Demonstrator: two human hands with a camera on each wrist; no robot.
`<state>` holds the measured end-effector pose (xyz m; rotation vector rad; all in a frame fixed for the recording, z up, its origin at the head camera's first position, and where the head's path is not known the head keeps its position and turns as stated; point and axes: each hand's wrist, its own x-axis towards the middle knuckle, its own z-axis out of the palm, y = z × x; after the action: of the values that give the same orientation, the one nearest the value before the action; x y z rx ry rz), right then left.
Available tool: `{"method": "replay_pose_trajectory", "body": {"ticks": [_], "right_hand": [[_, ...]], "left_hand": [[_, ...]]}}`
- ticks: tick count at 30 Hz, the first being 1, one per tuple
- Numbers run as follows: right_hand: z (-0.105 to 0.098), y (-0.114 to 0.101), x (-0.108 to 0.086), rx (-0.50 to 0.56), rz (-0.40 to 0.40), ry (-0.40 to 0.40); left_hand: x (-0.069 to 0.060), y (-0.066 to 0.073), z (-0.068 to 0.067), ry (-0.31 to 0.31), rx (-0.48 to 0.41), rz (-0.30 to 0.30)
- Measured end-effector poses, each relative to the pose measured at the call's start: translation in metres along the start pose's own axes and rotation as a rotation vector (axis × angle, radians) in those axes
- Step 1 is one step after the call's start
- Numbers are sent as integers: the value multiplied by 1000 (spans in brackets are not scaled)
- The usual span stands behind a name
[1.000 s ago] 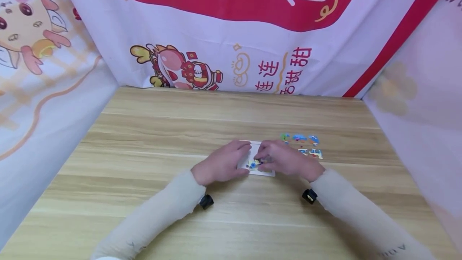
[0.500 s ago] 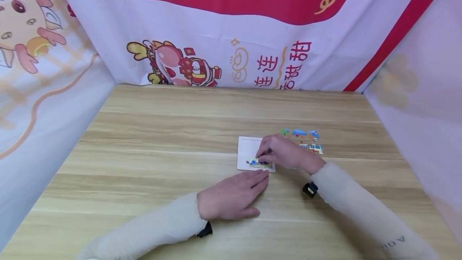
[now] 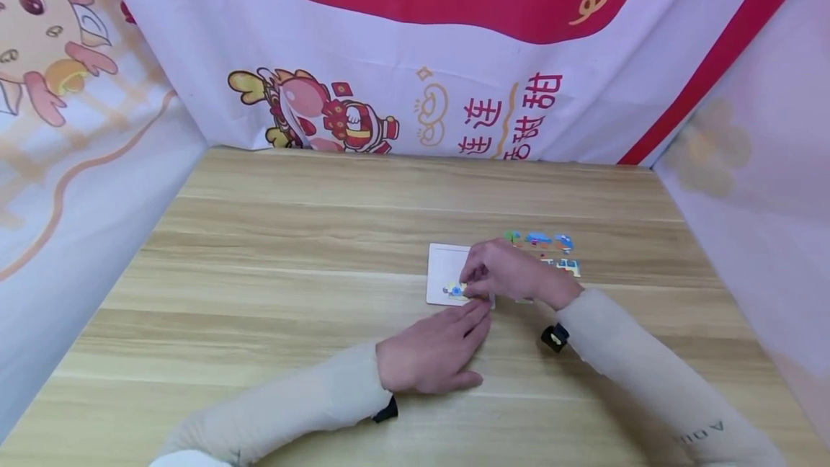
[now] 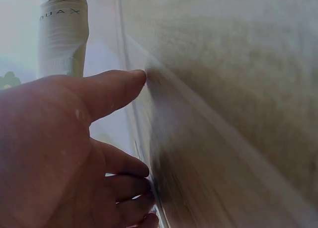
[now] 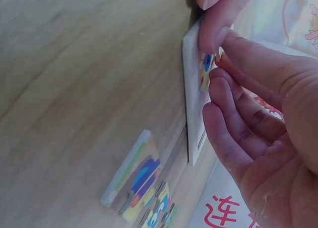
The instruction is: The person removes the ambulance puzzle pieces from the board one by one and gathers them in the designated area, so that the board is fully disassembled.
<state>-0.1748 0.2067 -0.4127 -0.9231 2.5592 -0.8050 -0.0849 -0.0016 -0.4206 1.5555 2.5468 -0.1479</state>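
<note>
A white puzzle tray (image 3: 446, 261) lies on the table, with colourful jigsaw pieces (image 3: 456, 291) along its near side. My right hand (image 3: 515, 272) is over the tray's right part. Its thumb and index finger pinch a small jigsaw piece (image 5: 218, 54), mostly hidden by the fingers in the right wrist view. My left hand (image 3: 433, 352) lies palm down at the tray's near edge. Its fingers are straight, and their tips touch the tray beside the right fingertips. In the left wrist view the left thumb (image 4: 114, 91) stands apart from the other fingers.
More loose jigsaw pieces (image 3: 538, 238) lie in rows right of the tray, partly behind the right hand. One loose piece (image 5: 134, 176) lies near the tray in the right wrist view. Printed cloth (image 3: 415, 78) hangs at the back and sides of the wooden table (image 3: 292, 236).
My left hand has let go of the tray's left side and come round to its near edge, then shifted slightly right. The right hand has stayed over the tray.
</note>
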Motion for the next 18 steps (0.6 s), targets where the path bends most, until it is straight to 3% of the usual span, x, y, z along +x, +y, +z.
{"method": "replay_pose_trajectory", "body": {"ticks": [7,13,18], "right_hand": [[-4,-2,5,15,85,-38],[-9,3,4,56,72,-57],[-21,4,-5,25,53,-32]], "left_hand": [[1,3,-4,-9,-10,-12],[1,3,-5,-16,-25,-19],[-1,3,-3,-7,-24,-27]]}}
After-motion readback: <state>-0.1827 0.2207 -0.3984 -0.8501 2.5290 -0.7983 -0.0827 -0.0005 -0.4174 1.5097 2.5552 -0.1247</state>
